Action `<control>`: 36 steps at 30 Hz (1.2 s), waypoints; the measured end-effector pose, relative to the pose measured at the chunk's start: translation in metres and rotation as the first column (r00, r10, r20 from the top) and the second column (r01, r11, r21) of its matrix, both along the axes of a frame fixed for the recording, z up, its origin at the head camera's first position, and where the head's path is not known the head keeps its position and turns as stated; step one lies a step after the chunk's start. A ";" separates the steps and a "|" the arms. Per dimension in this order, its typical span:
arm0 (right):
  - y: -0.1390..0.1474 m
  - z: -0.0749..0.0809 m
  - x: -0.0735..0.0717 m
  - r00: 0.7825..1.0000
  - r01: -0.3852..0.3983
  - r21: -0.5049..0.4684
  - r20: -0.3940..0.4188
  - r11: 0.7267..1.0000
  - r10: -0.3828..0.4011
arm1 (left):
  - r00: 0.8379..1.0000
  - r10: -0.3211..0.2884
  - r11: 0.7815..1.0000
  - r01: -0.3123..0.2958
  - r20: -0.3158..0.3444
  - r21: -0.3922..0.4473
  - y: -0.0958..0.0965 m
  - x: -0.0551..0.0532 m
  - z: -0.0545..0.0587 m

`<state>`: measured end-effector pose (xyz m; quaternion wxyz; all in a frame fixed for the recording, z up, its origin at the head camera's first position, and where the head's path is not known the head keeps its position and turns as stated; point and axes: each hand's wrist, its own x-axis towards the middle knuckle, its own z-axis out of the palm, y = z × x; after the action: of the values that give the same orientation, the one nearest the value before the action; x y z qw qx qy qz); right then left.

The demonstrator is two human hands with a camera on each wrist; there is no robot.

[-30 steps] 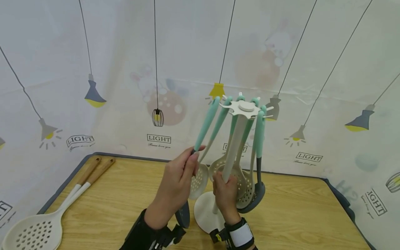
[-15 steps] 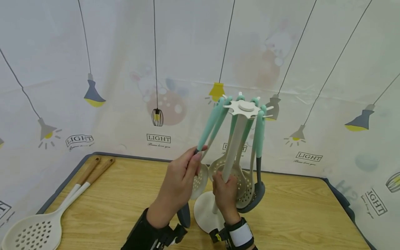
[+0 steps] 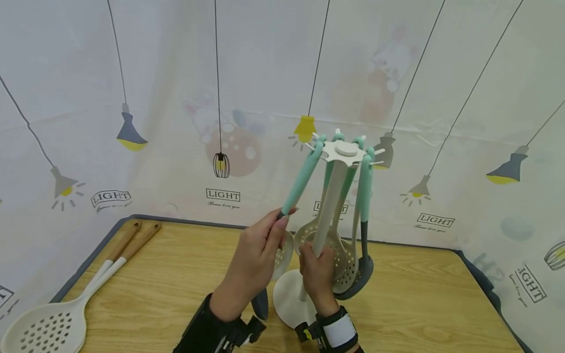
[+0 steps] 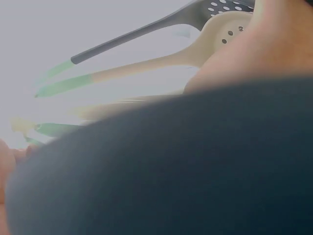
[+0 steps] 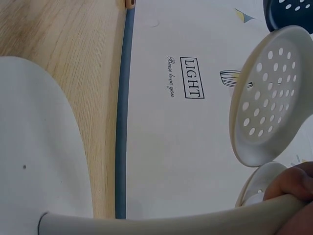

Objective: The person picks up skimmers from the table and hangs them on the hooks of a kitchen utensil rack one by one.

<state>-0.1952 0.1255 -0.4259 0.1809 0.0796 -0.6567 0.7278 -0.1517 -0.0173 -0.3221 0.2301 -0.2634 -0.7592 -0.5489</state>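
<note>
My left hand (image 3: pixel 258 250) pinches a dark-headed slotted spoon (image 3: pixel 302 181) just below its mint handle. The handle's top overlaps a left arm of the white utensil stand (image 3: pixel 346 151). Part of the spoon's dark perforated head (image 5: pixel 289 13) shows in the right wrist view. My right hand (image 3: pixel 319 274) grips the stand's post (image 3: pixel 331 206), which leans. Several mint-handled utensils hang around the stand, including a beige skimmer (image 5: pixel 269 98) and a dark-headed utensil (image 3: pixel 363 277) on the right. A dark blurred surface hides most of the left wrist view.
On the wooden table (image 3: pixel 419 304) at left lie two wood-handled utensils, the upper one a large white skimmer (image 3: pixel 48 326). The stand's round white base (image 3: pixel 291 299) is between my wrists. A printed curtain (image 3: pixel 176 147) rises behind the table.
My left hand has moved slightly right and brought the slotted spoon's handle top to the stand's arm, covering the handle behind it. My right hand keeps its grip on the post.
</note>
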 end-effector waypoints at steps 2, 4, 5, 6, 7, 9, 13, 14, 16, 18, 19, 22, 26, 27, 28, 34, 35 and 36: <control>0.000 0.000 0.000 1.000 0.005 0.011 0.000 1.000 -0.005 | 1.000 -0.006 1.000 0.006 0.005 0.005 0.000 0.000 0.000; 0.000 0.000 0.000 1.000 0.012 0.026 -0.001 1.000 -0.012 | 1.000 -0.010 1.000 0.010 0.007 0.010 0.001 0.000 -0.001; 0.000 -0.001 0.000 1.000 0.017 0.031 -0.001 0.999 -0.017 | 1.000 -0.012 1.000 0.012 0.008 0.012 0.001 0.000 -0.001; -0.001 -0.001 0.000 1.000 0.019 0.034 -0.003 0.999 -0.019 | 1.000 -0.014 1.000 0.013 0.008 0.014 0.001 0.000 -0.002; -0.001 -0.001 0.000 1.000 0.021 0.036 -0.007 0.999 -0.021 | 1.000 -0.015 1.000 0.015 0.005 0.015 0.001 0.000 -0.002; -0.001 -0.001 0.000 1.000 0.022 0.032 -0.009 0.999 -0.021 | 1.000 -0.016 1.000 0.016 0.000 0.013 0.001 0.000 -0.003; -0.002 0.000 0.000 1.000 0.009 0.002 -0.006 1.000 -0.009 | 1.000 -0.028 1.000 0.028 -0.002 0.015 0.001 -0.001 -0.006; -0.002 0.000 0.001 1.000 0.006 -0.004 -0.003 1.000 -0.006 | 1.000 -0.029 0.999 0.029 0.002 0.016 0.001 -0.001 -0.007; -0.002 0.000 0.001 1.000 0.001 -0.011 0.002 1.000 -0.001 | 0.999 -0.032 0.999 0.032 0.010 0.016 0.001 -0.001 -0.008; -0.002 0.001 0.001 1.000 -0.002 -0.009 0.001 1.000 0.002 | 1.000 -0.026 1.000 0.026 0.016 0.012 0.000 -0.001 -0.010; -0.002 0.001 0.001 1.000 0.000 -0.002 0.002 1.000 0.000 | 1.000 -0.022 1.000 0.021 0.019 0.010 0.000 -0.001 -0.011; -0.002 0.001 0.001 1.000 -0.006 -0.001 -0.003 1.000 0.006 | 1.000 -0.009 1.000 0.009 0.029 0.001 -0.001 0.000 -0.014; -0.002 0.002 0.001 1.000 -0.010 -0.014 0.003 1.000 0.010 | 0.999 0.000 1.000 0.001 0.050 -0.014 -0.001 0.001 -0.017; -0.002 0.002 0.001 1.000 -0.009 -0.013 0.004 1.000 0.009 | 0.998 0.003 1.000 -0.002 0.057 -0.018 -0.002 0.002 -0.018; -0.002 0.002 0.001 1.000 -0.007 -0.014 0.008 1.000 0.007 | 0.998 0.006 1.000 -0.005 0.062 -0.022 -0.002 0.002 -0.018; -0.001 0.002 0.001 1.000 -0.008 -0.009 0.013 1.000 0.008 | 0.992 0.040 0.998 -0.033 0.119 -0.056 -0.003 0.005 -0.021; -0.001 0.002 0.001 1.000 -0.009 -0.008 0.014 1.000 0.009 | 0.990 0.045 0.997 -0.037 0.132 -0.064 -0.004 0.005 -0.021; 0.000 0.002 0.001 1.000 -0.009 -0.008 0.012 1.000 0.009 | 0.989 0.050 0.997 -0.040 0.141 -0.072 -0.004 0.006 -0.021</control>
<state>-0.1940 0.1250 -0.4237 0.1741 0.0775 -0.6545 0.7317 -0.1458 -0.0211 -0.3434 0.1784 -0.2142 -0.7978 -0.5346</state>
